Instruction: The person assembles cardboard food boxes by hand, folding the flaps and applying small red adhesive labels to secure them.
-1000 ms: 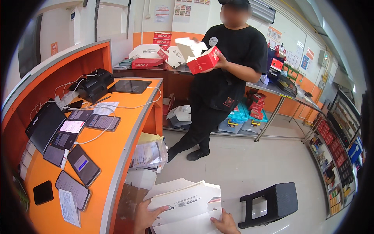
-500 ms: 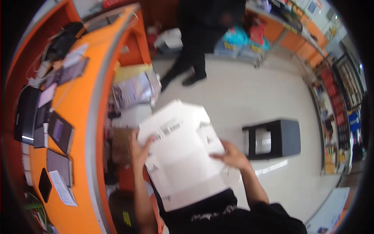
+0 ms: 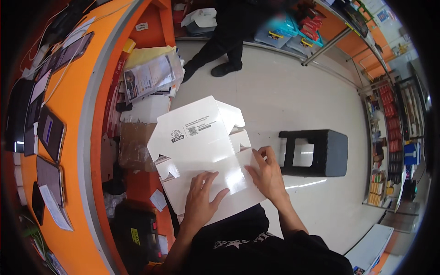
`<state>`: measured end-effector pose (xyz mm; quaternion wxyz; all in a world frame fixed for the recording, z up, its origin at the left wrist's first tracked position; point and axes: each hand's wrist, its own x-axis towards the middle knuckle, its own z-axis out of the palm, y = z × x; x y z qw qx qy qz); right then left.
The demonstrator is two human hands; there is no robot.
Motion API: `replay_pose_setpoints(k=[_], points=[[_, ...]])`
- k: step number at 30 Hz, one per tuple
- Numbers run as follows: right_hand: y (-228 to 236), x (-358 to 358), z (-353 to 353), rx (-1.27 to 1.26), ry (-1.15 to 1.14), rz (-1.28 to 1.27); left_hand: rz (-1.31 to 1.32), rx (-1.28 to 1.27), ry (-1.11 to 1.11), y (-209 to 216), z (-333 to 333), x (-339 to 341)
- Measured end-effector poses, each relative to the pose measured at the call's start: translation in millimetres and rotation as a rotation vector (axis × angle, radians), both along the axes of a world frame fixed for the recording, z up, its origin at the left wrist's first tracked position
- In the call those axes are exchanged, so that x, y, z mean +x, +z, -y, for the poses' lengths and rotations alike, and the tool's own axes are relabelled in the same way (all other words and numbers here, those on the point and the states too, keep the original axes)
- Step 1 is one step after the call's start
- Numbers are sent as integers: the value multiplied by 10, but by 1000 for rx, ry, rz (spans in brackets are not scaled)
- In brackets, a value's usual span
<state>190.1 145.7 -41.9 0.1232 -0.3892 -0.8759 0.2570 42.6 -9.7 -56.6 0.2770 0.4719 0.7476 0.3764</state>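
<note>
A white cardboard box blank (image 3: 197, 151), partly folded, lies tilted across my lap. Its far panel carries small dark print, and cut flaps and slots run along both sides. My left hand (image 3: 201, 197) rests on the near panel with fingers and thumb spread apart. At the blank's right edge, my right hand (image 3: 266, 176) bends its fingers and thumb around a side flap. The undersides of the panels are hidden.
To the left runs an orange counter (image 3: 78, 123) bearing phones or tablets. A black stool (image 3: 321, 153) stands on the tiled floor at right. A person in dark clothes (image 3: 229, 46) is ahead. Below the counter are a brown carton (image 3: 136, 144) and a dark case (image 3: 135, 229).
My left hand has moved from the blank's left edge onto its near panel. My right hand stays at the right edge, its fingers now more bent. The view has shifted slightly.
</note>
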Motion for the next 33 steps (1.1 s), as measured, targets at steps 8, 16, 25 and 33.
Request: replay_pose_setpoints(k=[8, 16, 25, 33], points=[[10, -117, -29, -120, 103, -136, 675, 80, 154, -183, -424, 109], [567, -217, 236, -21, 269, -213, 805, 159, 185, 261, -532, 133], [1034, 258, -88, -167, 417, -156, 1273, 435, 507, 197, -336, -118], [81, 458, 189, -171, 110, -305, 1269, 498, 562, 367, -479, -57]])
